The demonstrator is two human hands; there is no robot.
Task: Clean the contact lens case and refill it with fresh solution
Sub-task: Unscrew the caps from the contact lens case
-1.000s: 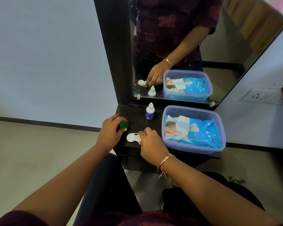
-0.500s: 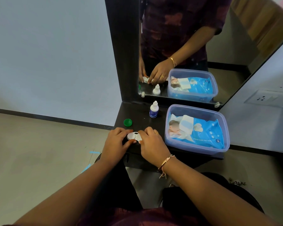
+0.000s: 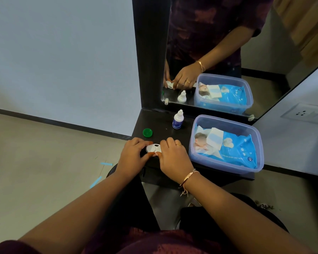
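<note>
The white contact lens case point(image 3: 152, 148) lies near the front edge of the black shelf point(image 3: 162, 125). My left hand point(image 3: 133, 155) grips its left well with thumb and fingers. The right end of the case is covered by my right hand point(image 3: 173, 158), which holds it there. A green round cap point(image 3: 147, 133) rests loose on the shelf behind my left hand. Further back, near the mirror, a small white solution bottle point(image 3: 177, 120) with a blue label stands upright.
A clear plastic tub point(image 3: 253, 165) holding a blue pack of wet wipes point(image 3: 233, 149) fills the shelf's right side. A mirror point(image 3: 228, 43) in a black frame rises behind the shelf. The shelf's left and front edges drop to the floor.
My left hand set the green cap down on the shelf and came back to the case. Both hands now hold the case; the right hand stayed on it.
</note>
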